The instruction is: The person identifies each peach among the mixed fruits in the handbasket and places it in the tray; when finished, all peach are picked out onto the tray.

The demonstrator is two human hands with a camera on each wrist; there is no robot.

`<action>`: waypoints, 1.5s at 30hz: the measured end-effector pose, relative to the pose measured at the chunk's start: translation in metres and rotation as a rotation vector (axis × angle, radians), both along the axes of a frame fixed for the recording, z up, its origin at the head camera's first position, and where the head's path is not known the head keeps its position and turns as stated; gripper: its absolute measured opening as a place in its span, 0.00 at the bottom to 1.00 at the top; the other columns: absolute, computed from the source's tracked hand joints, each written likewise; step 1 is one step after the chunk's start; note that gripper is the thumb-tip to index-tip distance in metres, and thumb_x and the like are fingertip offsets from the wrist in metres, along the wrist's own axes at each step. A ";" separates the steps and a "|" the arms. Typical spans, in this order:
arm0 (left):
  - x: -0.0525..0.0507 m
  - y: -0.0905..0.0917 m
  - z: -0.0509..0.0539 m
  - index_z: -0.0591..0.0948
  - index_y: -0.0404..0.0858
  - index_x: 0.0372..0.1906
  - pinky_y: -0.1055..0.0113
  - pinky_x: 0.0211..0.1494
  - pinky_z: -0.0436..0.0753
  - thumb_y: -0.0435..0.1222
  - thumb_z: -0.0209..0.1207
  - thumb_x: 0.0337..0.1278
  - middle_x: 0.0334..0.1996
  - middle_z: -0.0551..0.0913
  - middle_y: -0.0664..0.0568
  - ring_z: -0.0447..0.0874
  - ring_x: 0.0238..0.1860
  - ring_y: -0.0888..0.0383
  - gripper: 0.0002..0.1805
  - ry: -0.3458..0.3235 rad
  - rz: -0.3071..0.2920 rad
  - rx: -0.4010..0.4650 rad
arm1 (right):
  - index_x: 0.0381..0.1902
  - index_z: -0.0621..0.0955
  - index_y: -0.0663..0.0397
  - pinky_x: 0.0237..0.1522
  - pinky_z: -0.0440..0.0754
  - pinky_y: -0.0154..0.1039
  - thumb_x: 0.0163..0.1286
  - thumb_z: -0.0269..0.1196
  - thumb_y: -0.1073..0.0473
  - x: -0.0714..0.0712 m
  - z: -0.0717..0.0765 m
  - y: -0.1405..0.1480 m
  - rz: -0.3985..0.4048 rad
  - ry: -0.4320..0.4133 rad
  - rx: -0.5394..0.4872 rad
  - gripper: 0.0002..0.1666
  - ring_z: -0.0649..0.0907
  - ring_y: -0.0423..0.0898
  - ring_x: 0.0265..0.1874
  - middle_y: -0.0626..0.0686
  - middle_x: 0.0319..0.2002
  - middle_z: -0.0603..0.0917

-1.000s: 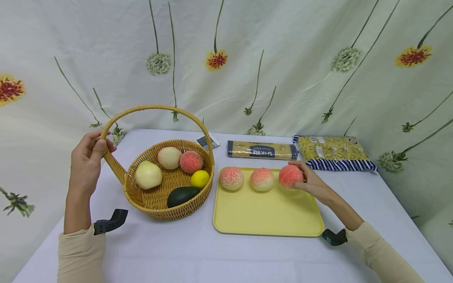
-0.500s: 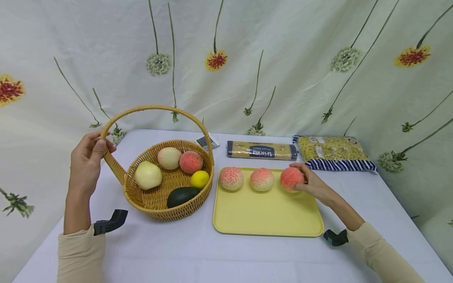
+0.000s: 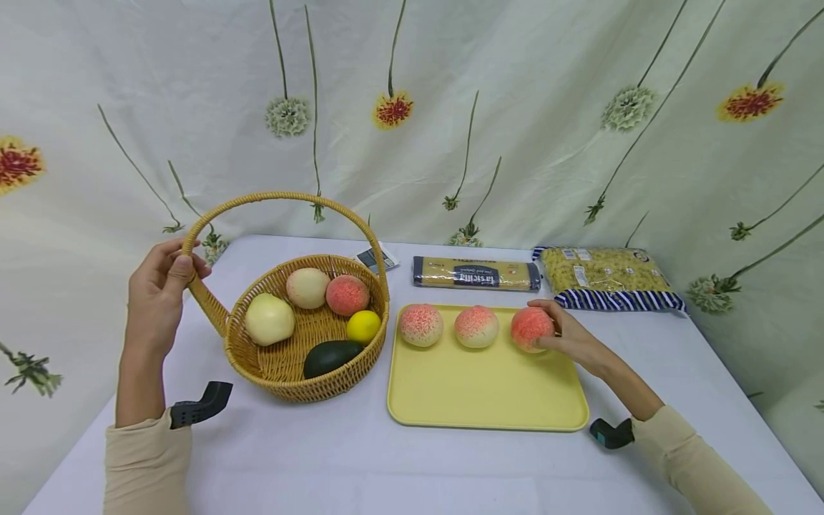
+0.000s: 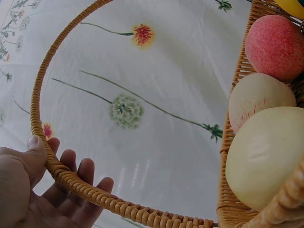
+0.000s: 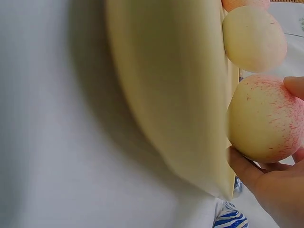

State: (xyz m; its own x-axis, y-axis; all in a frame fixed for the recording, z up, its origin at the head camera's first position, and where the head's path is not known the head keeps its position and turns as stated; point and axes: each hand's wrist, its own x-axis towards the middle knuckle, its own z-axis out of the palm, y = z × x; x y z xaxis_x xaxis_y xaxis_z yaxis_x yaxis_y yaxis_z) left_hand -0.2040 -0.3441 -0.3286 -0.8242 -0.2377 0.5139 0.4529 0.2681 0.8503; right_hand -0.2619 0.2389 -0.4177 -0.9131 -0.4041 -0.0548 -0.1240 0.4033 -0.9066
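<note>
My left hand [image 3: 159, 286] grips the side of the tall handle [image 3: 283, 194] of a wicker basket [image 3: 283, 390]. In the left wrist view its thumb and fingers curl around the wrapped cane. Inside the basket lie a pale round fruit [image 3: 270, 319], a pale peach [image 3: 307, 287], a red peach [image 3: 347, 295], a lemon [image 3: 364, 327] and a dark green avocado [image 3: 332, 357]. At the right end of a yellow tray [image 3: 483, 393], my right hand [image 3: 573, 336] holds a pink-red peach [image 3: 531, 329] between thumb and fingers. Two more peaches, left [image 3: 421, 325] and middle [image 3: 476, 327], sit in line on the tray.
Behind the tray lies a pack of spaghetti [image 3: 476, 274]. A bag of short pasta [image 3: 608, 279] with striped ends is at the back right. A paper tag [image 3: 378, 257] shows behind the basket. A flowered cloth [image 3: 412, 143] hangs along the table's back edge.
The peach in my right hand has moved slightly right and down toward the tray, mostly in the first half second. My left hand and the basket stay put.
</note>
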 end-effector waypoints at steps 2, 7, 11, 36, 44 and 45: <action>0.000 0.000 0.000 0.75 0.37 0.59 0.84 0.47 0.76 0.34 0.51 0.69 0.36 0.77 0.53 0.78 0.40 0.62 0.17 0.001 -0.001 0.002 | 0.70 0.55 0.64 0.50 0.76 0.36 0.62 0.61 0.64 0.000 0.000 0.000 -0.001 0.001 0.002 0.42 0.71 0.59 0.58 0.67 0.64 0.63; 0.000 0.000 -0.001 0.75 0.37 0.59 0.83 0.47 0.76 0.34 0.51 0.69 0.36 0.77 0.51 0.78 0.40 0.62 0.17 0.005 -0.005 0.009 | 0.70 0.55 0.64 0.52 0.75 0.39 0.61 0.61 0.64 0.000 -0.001 0.001 -0.001 0.003 0.003 0.43 0.70 0.60 0.58 0.67 0.64 0.63; 0.000 0.000 -0.001 0.75 0.37 0.59 0.83 0.47 0.76 0.34 0.51 0.69 0.36 0.77 0.49 0.78 0.40 0.61 0.17 0.003 -0.001 0.007 | 0.71 0.55 0.64 0.53 0.74 0.40 0.61 0.61 0.64 0.000 -0.002 0.001 0.005 0.004 0.007 0.43 0.70 0.60 0.58 0.67 0.65 0.63; 0.000 -0.001 -0.001 0.75 0.38 0.60 0.84 0.48 0.75 0.36 0.51 0.69 0.37 0.77 0.53 0.78 0.40 0.62 0.17 -0.013 0.006 -0.004 | 0.71 0.57 0.60 0.53 0.75 0.42 0.61 0.63 0.62 0.005 -0.005 0.000 0.014 0.008 0.004 0.44 0.72 0.61 0.58 0.67 0.66 0.63; 0.000 0.000 0.000 0.74 0.38 0.60 0.84 0.48 0.75 0.36 0.50 0.69 0.37 0.77 0.52 0.78 0.40 0.62 0.18 -0.012 0.005 -0.006 | 0.71 0.58 0.60 0.50 0.76 0.40 0.62 0.64 0.60 0.005 -0.006 -0.001 0.032 0.016 0.004 0.43 0.74 0.59 0.56 0.66 0.66 0.64; 0.000 0.000 0.000 0.74 0.37 0.60 0.84 0.48 0.75 0.36 0.50 0.69 0.37 0.77 0.52 0.78 0.40 0.62 0.18 -0.011 0.006 -0.008 | 0.71 0.58 0.60 0.50 0.76 0.40 0.62 0.64 0.60 0.005 -0.006 -0.001 0.032 0.017 0.005 0.43 0.74 0.59 0.56 0.66 0.66 0.64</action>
